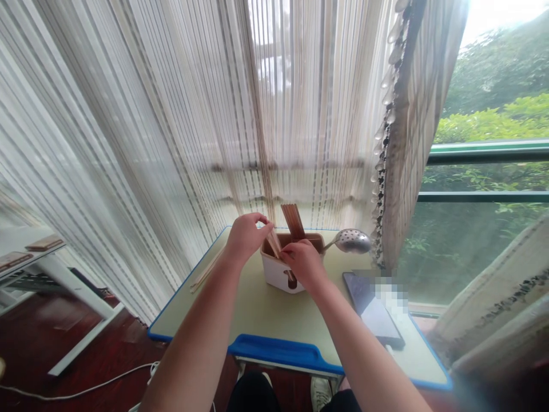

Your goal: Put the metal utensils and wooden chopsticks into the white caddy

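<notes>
A white utensil holder (279,276) with a brown inside stands on a small table (257,309). Dark brown chopsticks (294,222) stick up from its back. My left hand (244,236) hovers over the holder's left rim, fingers pinched on light wooden chopsticks (274,242) that slant into it. My right hand (303,263) is closed at the front rim, touching the same bundle. A metal slotted ladle (350,241) lies to the right of the holder.
A pair of light chopsticks (206,270) lies on the table's left side. A dark phone (372,312) rests at the right. Striped curtains (171,126) hang right behind the table. A white bench (51,269) stands at left, a cable (86,390) on the floor.
</notes>
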### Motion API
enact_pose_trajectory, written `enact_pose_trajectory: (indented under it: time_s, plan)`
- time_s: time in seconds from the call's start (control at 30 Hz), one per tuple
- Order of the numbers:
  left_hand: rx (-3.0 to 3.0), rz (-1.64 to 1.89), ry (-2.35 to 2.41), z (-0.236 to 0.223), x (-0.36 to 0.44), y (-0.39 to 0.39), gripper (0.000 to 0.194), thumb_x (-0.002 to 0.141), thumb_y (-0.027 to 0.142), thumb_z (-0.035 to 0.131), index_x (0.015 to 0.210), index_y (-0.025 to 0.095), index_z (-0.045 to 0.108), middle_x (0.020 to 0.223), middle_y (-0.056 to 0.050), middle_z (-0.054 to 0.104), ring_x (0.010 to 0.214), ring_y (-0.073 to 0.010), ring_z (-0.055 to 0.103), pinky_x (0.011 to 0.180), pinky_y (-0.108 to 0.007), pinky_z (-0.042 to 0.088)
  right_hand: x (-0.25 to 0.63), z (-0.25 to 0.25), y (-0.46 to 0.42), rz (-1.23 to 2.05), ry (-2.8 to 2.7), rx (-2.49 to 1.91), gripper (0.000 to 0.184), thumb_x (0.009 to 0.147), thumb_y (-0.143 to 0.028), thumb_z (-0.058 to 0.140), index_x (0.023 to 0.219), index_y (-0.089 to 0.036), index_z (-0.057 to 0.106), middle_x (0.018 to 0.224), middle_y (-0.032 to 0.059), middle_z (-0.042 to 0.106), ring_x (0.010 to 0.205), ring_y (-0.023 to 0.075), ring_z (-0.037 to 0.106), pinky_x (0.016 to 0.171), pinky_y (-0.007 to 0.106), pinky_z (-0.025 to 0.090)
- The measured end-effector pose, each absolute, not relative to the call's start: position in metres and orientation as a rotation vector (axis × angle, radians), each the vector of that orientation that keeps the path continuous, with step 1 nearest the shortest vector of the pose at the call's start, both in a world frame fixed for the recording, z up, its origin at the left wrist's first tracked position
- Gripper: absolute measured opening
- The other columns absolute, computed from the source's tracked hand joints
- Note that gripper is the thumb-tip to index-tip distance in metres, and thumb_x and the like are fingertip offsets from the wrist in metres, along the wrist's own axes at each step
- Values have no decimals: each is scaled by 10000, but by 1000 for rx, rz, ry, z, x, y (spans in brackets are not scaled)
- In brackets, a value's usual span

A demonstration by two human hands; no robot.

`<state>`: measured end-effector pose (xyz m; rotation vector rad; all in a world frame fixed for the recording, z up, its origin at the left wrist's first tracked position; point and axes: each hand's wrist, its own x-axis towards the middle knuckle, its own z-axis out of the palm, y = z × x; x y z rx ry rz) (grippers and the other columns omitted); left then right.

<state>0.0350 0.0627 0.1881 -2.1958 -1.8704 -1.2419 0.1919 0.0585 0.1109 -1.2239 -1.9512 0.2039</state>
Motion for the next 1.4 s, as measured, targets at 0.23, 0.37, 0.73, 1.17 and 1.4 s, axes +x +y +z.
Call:
enact_pose_trajectory:
  time_s: [0.23, 0.37, 0.73, 1.17, 1.4]
  plan:
    - [-2257, -1317, -1878, 184, 35, 62, 325, 715, 366, 610, 990, 200, 657, 904, -55, 685, 764, -174, 615, 713, -293, 479, 187, 110, 57, 226, -1950, -1321, 176, 776, -219, 543, 800, -220, 717, 724, 47, 659, 833, 192, 548, 733, 268, 407]
    - [-2330, -1394, -1841, 184, 30, 60, 309, 735, 385, 605, 973, 201, 671, 902, -57, 689, 755, -160, 617, 718, -290, 489, 186, 112, 59, 249, -1979, -1362, 190, 772, -230, 536, 806, -228, 722, 722, 51, 661, 802, 194, 561, 703, 271, 403]
    - [-1770, -1377, -1887, 153, -30, 34, 326, 802, 317, 527, 1104, 203, 572, 949, -53, 654, 734, -140, 595, 726, -280, 470, 173, 138, 5, 91, -1784, -1133, 339, 817, -249, 461, 1130, -235, 591, 917, 60, 658, 909, 212, 563, 782, 330, 442]
    - [-1432, -648, -2444, 18, -68, -18, 288, 825, 196, 397, 968, 171, 646, 991, -136, 601, 992, -276, 501, 837, -396, 406, 65, 12, 15, 439, -1881, -1080, 319, 765, -185, 435, 1054, -141, 563, 1027, 113, 567, 862, 191, 556, 812, 367, 444]
    - [-1377, -635, -2522, 13, -70, -18, 373, 854, 131, 279, 983, 120, 629, 1039, -177, 577, 1001, -270, 507, 803, -398, 421, 72, -6, 25, 555, -1902, -1196, 295, 739, -192, 445, 979, -127, 604, 938, 91, 598, 740, 161, 551, 774, 319, 430]
